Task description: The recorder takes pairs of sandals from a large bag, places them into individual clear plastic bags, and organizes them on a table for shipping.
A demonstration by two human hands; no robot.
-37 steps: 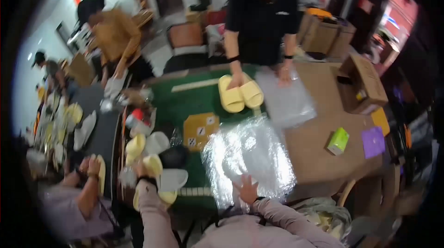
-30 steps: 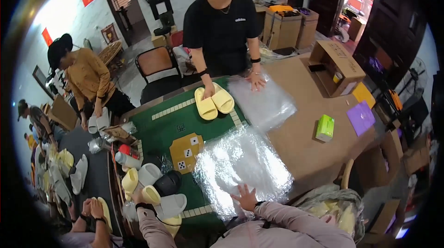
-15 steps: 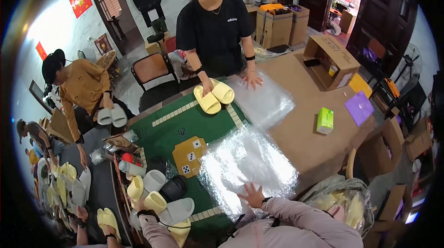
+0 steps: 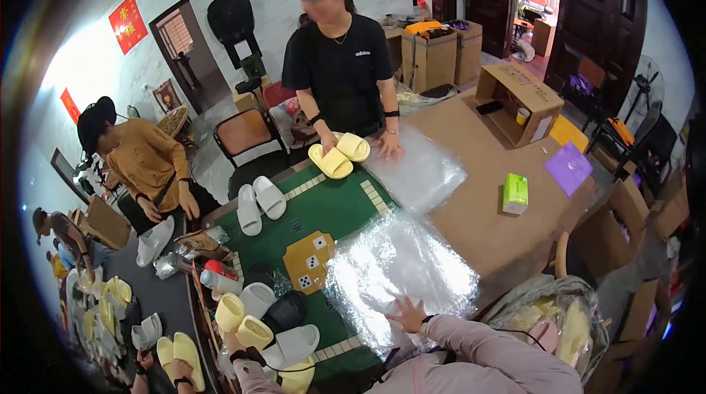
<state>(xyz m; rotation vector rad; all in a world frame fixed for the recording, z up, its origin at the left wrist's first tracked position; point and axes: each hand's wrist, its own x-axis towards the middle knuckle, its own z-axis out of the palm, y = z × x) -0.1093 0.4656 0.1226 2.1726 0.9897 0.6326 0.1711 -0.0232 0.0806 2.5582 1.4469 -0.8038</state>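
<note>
**Head lifts, white slippers appear on the green mat**

A pair of white slippers [image 4: 259, 203] now lies on the green mat [image 4: 334, 210], left of the yellow slippers [image 4: 340, 156], where none lay a second ago. The view has tilted up, so the standing person shows to the cap. The right hand [image 4: 407, 314] has shifted slightly on the bubble wrap sheet [image 4: 401, 273], fingers spread on its near edge.

Bright daylight from left, glare on plastic sheet [image 4: 401, 269], fisheye-bent dark rim
</note>
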